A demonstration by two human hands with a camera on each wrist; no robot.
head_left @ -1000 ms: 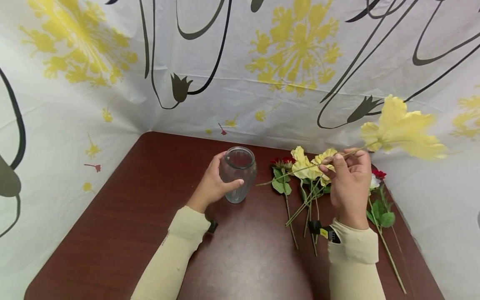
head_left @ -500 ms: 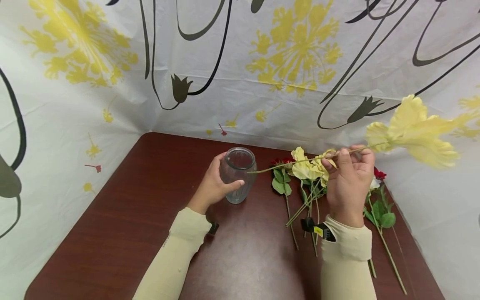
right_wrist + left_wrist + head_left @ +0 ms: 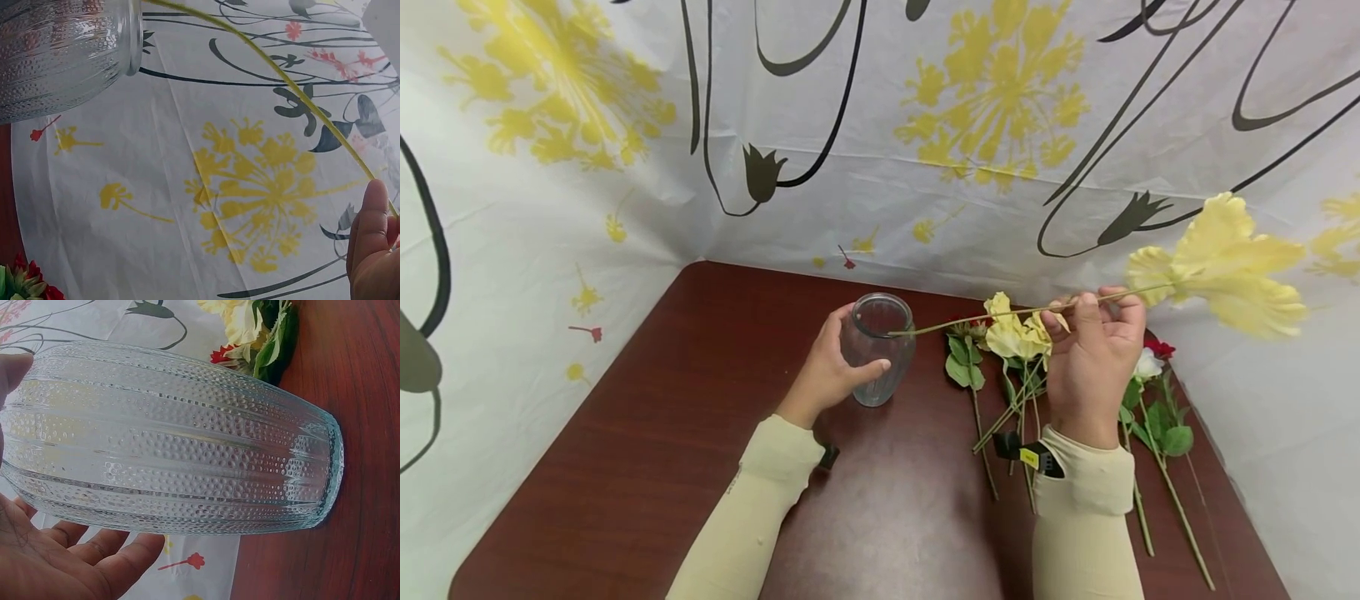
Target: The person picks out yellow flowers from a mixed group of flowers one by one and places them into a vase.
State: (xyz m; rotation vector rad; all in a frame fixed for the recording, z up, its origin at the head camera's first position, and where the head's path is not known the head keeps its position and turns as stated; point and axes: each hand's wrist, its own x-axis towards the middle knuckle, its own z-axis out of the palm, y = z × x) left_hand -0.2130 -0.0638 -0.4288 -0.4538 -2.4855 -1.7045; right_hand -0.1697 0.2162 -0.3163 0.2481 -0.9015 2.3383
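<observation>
Glass vase (image 3: 892, 354) stands upright on the counter (image 3: 647, 433), left of the held yellow flower (image 3: 1225, 271); the left hand (image 3: 826, 373) wraps its left side, thumb in front. No stem shows down inside, though the flower's stem tip (image 3: 897, 334) overlaps the near rim; whether it dips within cannot be told. That stem runs nearly level, rising slightly rightward past loose yellow blooms (image 3: 1011, 337) and a red flower (image 3: 220, 355) to the right hand (image 3: 1093, 367), which pinches it close to the bloom. Beyond lies a white flower (image 3: 1148, 365).
</observation>
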